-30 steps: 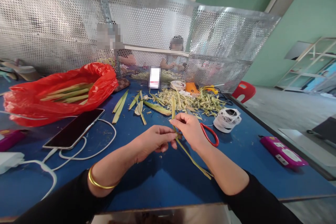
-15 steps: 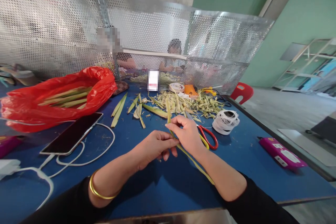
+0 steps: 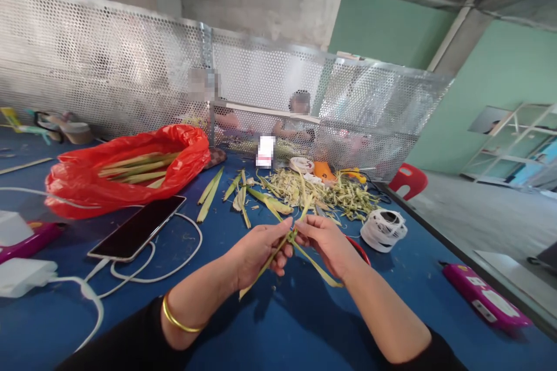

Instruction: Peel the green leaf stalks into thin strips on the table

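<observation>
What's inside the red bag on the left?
Several long green stalks lie lengthwise in the red bag, showing through its open mouth. The plastic covers how far in they run and anything beneath them.

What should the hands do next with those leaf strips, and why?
Probably fold one loose tail back over the crossing. The left hand and right hand both pinch the leaf strips where they cross, and their two tails hang free above the blue table, so the crossing looks not yet locked.
</observation>
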### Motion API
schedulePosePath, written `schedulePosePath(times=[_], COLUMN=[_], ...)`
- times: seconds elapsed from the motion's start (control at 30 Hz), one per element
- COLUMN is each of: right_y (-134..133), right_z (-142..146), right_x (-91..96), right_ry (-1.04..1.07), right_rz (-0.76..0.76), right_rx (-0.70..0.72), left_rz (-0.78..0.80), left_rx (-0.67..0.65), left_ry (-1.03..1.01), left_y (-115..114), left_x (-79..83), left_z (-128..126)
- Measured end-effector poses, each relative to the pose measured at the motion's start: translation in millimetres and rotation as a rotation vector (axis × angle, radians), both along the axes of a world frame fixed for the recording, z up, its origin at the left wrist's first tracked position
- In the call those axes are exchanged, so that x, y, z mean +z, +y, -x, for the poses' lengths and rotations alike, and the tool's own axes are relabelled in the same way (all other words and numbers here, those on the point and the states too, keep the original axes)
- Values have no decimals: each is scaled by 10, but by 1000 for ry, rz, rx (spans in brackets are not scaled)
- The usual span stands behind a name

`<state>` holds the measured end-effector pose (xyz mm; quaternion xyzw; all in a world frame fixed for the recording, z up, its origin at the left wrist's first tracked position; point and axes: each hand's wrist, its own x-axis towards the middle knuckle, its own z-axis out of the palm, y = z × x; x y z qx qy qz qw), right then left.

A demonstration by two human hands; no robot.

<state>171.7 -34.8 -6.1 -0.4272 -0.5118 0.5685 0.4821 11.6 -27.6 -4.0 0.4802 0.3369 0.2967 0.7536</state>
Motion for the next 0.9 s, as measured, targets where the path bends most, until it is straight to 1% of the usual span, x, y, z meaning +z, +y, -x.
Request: schedulePosePath(times=[0.13, 0.23, 0.47, 0.6, 0.67, 0.73, 0.8, 0.83, 0.9], right_y=[-14, -8, -34, 14, 63, 97, 92, 72, 7], right_z=[14, 20, 59, 11, -40, -80, -84, -69, -5], right_x=[11, 11, 7, 13, 4, -16, -40, -50, -60], right_ry=[-15, -8, -84, -226, -261, -236, -241, -276, -361], right_rz=[-15, -38, -165, -229, -211, -159, -97, -64, 4], right_rx=[-6, -17, -233, -268, -300, -329, -304, -241, -55], left_rz=[30, 41, 48, 65, 81, 95, 104, 99, 68], left_rx=[-19, -3, -32, 7, 49, 101, 152, 178, 228], left_ry=[52, 47, 28, -22, -68, -116, -162, -185, -226], left_y=[-6, -20, -52, -34, -6, 30, 64, 77, 92], left_x=[21, 43, 45, 15, 15, 30, 53, 61, 65], left_z=[-48, -70, -65, -49, -27, 9, 49, 66, 88])
